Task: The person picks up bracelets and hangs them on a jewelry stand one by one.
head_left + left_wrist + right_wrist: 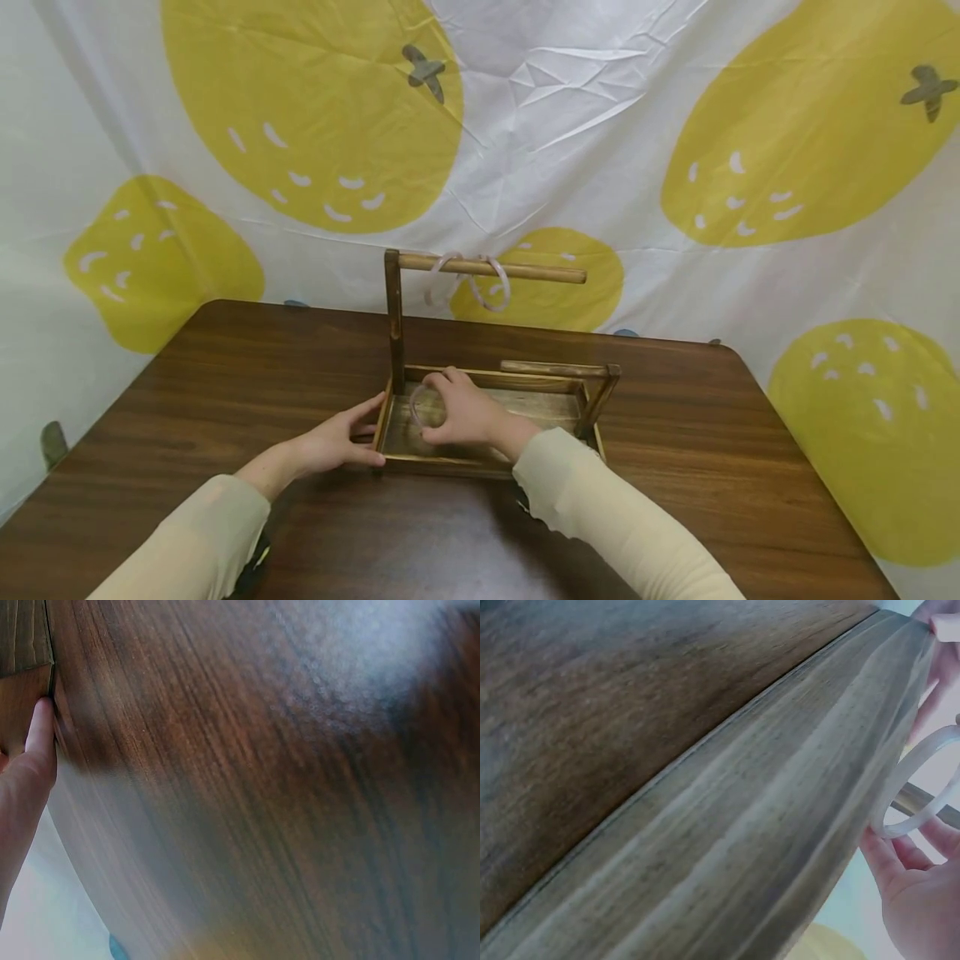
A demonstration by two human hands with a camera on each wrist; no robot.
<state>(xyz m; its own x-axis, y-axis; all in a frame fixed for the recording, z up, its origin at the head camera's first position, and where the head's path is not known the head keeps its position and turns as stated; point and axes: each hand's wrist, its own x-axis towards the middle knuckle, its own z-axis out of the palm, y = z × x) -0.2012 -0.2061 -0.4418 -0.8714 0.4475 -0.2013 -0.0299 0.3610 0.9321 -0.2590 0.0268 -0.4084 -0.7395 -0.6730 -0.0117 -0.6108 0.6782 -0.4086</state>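
A wooden stand has a shallow tray (525, 404) at its base, a tall post with an upper bar (547, 272), and a lower bar (555, 368) on a short post. My right hand (468, 414) is over the left part of the tray, holding a pale translucent bangle (895, 829) between thumb and fingers. Two pinkish-white bangles (504, 283) hang on the upper bar. At the tray's left end, my left hand (333, 442) touches the side with extended fingers, its thumb by the front corner. In the left wrist view, a straight finger (41, 727) lies against the tray's wall.
The stand is on a dark brown wooden table (247, 375) with rounded back corners. Behind the table hangs a white cloth (525, 167) printed with large yellow fruit. The upper bar juts out above the tray, its right end free.
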